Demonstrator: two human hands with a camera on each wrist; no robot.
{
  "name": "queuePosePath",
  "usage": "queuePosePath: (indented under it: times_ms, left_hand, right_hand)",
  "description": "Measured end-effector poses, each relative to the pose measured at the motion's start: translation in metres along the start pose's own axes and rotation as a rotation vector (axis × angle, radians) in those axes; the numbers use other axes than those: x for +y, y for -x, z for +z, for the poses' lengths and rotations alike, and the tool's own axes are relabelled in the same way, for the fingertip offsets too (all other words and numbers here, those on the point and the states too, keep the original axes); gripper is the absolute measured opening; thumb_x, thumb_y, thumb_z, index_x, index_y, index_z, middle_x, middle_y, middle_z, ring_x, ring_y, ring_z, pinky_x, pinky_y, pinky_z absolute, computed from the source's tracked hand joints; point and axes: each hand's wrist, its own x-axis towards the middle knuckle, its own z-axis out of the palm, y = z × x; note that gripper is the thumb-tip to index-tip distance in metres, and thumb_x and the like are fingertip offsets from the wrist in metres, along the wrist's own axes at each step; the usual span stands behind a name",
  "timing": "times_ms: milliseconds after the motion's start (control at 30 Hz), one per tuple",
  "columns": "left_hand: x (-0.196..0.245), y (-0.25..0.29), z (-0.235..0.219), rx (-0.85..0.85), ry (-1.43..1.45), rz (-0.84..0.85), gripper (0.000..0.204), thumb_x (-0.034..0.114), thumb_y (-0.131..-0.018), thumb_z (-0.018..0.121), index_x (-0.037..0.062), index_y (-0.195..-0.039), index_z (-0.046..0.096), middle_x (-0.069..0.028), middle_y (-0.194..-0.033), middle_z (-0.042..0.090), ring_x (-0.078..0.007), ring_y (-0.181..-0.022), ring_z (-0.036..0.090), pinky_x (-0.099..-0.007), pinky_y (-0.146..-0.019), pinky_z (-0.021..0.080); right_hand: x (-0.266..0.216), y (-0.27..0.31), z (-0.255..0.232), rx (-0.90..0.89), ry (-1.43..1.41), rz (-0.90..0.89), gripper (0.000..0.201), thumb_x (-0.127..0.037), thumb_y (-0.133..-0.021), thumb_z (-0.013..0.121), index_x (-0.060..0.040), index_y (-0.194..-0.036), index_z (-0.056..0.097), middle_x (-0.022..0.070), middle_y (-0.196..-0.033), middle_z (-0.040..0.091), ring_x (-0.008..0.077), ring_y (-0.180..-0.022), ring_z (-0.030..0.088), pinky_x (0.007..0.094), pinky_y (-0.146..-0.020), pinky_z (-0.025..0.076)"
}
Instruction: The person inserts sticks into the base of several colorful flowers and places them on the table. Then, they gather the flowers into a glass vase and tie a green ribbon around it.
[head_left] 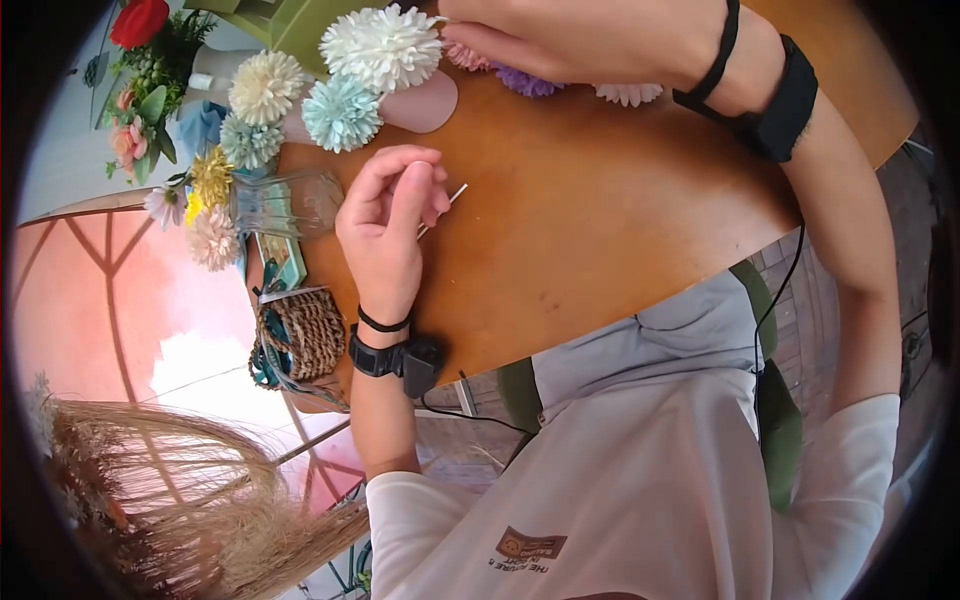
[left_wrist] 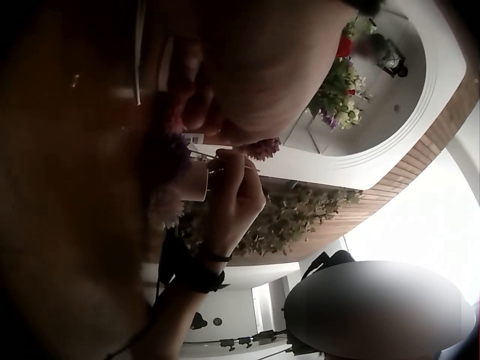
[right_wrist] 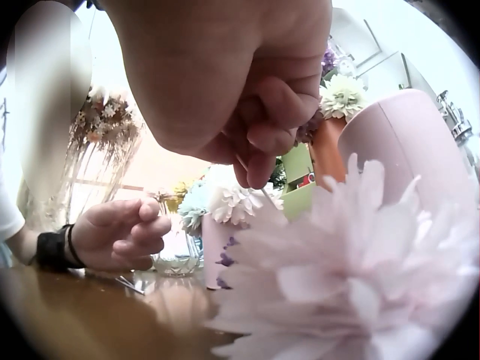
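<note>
My left hand (head_left: 390, 215) is held over the table near its left side, fingers loosely curled and holding nothing. Close below it, a thin white stick (head_left: 458, 192) lies on the tabletop; thin sticks (right_wrist: 131, 285) also show there in the right wrist view. At the far side of the table, my right hand (head_left: 590, 40) pinches a thin pale stem (right_wrist: 267, 196) between thumb and fingers, seen best in the right wrist view. A large white pompom flower (head_left: 382, 48) is beside that hand. Pink and purple flowers (head_left: 528, 82) are partly hidden under it.
A turquoise flower (head_left: 342, 112) stands by a pale pink vase (head_left: 425, 103). A glass jar (head_left: 310, 205), yellow flowers (head_left: 211, 178) and a woven basket (head_left: 305, 335) line the left edge. A pale pink flower (right_wrist: 337, 277) is close before the right wrist camera.
</note>
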Motion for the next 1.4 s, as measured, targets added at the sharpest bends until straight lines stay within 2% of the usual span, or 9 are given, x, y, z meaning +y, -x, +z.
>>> queuePosePath:
  times_ms: [233,400,667,767,867,1033,1100,1267,1400]
  left_hand:
    - [0.003,0.0,0.004,-0.032,-0.085,0.039,0.019,0.003,-0.1,0.061,-0.0021,-0.118,0.065,-0.0053,-0.1,0.066,-0.0077,-0.078,0.058,-0.02,-0.066,0.044]
    - [0.001,-0.005,0.009,-0.111,-0.307,0.205,0.038,-0.001,-0.084,0.078,-0.0004,-0.121,0.066,-0.0062,-0.116,0.059,-0.0095,-0.085,0.06,-0.0227,-0.077,0.05]
    - [0.018,-0.001,0.021,-0.27,-0.671,0.379,0.054,0.011,-0.077,0.086,0.0059,-0.126,0.066,-0.0107,-0.134,0.055,-0.0303,-0.128,0.051,-0.037,-0.105,0.045]
    - [0.013,-0.004,0.017,-0.354,-0.782,0.412,0.051,0.003,-0.076,0.081,0.0087,-0.125,0.067,-0.0125,-0.143,0.052,-0.0351,-0.123,0.053,-0.0422,-0.103,0.046]
    - [0.0,-0.002,0.005,-0.309,-0.566,0.304,0.044,-0.003,-0.08,0.076,0.0047,-0.122,0.066,-0.0131,-0.139,0.054,-0.031,-0.121,0.057,-0.0403,-0.103,0.047]
    - [0.003,-0.002,0.0,0.106,0.064,0.266,0.034,-0.009,-0.09,0.065,-0.0034,-0.124,0.061,-0.0136,-0.131,0.059,-0.0188,-0.12,0.058,-0.0329,-0.105,0.046]
    - [0.005,0.0,-0.008,0.148,0.287,0.131,0.034,0.011,-0.105,0.055,-0.0035,-0.136,0.052,-0.0137,-0.138,0.058,-0.0239,-0.126,0.057,-0.0409,-0.107,0.047]
    - [0.009,-0.002,-0.014,0.075,0.467,0.092,0.04,0.023,-0.109,0.047,-0.0017,-0.14,0.049,-0.012,-0.138,0.058,-0.0235,-0.126,0.057,-0.0421,-0.109,0.043]
    - [0.012,-0.003,-0.007,0.089,0.553,0.059,0.031,0.017,-0.108,0.051,-0.0016,-0.133,0.053,-0.0109,-0.129,0.063,-0.0204,-0.117,0.062,-0.0387,-0.103,0.048]
  right_hand:
    - [-0.005,0.001,0.003,-0.118,-0.077,0.111,0.029,-0.017,-0.087,0.061,0.0016,-0.066,0.063,0.0217,-0.062,0.062,0.0413,-0.058,0.064,0.0466,-0.055,0.052]
    - [-0.013,-0.005,0.008,-0.005,-0.596,0.143,0.034,-0.019,-0.091,0.058,0.0043,-0.067,0.062,0.0245,-0.063,0.061,0.0418,-0.058,0.062,0.045,-0.056,0.051]
    - [-0.016,-0.006,0.013,0.082,-0.688,0.191,0.036,-0.019,-0.096,0.057,0.0048,-0.07,0.06,0.0219,-0.06,0.059,0.0353,-0.054,0.062,0.041,-0.055,0.048]
    - [-0.016,-0.008,0.021,0.053,-0.837,0.259,0.035,-0.019,-0.099,0.057,0.0042,-0.073,0.061,0.0189,-0.061,0.06,0.03,-0.053,0.062,0.0394,-0.055,0.048]
    - [-0.02,-0.011,0.012,0.088,-0.707,0.261,0.034,-0.02,-0.101,0.056,0.003,-0.076,0.062,0.0159,-0.063,0.063,0.027,-0.055,0.063,0.0381,-0.056,0.048]
    - [-0.015,-0.006,0.027,0.121,-0.731,0.213,0.034,-0.021,-0.102,0.056,0.0013,-0.077,0.062,0.0158,-0.067,0.065,0.0311,-0.059,0.064,0.0389,-0.058,0.05]
    - [-0.012,-0.005,0.026,0.007,-0.608,0.15,0.033,-0.022,-0.102,0.056,0.0007,-0.078,0.061,0.0167,-0.068,0.065,0.0341,-0.06,0.065,0.0409,-0.058,0.051]
    - [-0.015,0.001,0.023,-0.398,-0.337,0.021,0.027,-0.021,-0.1,0.057,-0.0026,-0.082,0.062,0.0182,-0.071,0.065,0.0375,-0.065,0.066,0.0459,-0.065,0.055]
    - [-0.018,-0.001,0.024,-0.188,-0.403,-0.056,0.029,-0.024,-0.101,0.058,-0.0035,-0.081,0.061,0.0164,-0.075,0.065,0.0358,-0.07,0.066,0.0437,-0.064,0.055]
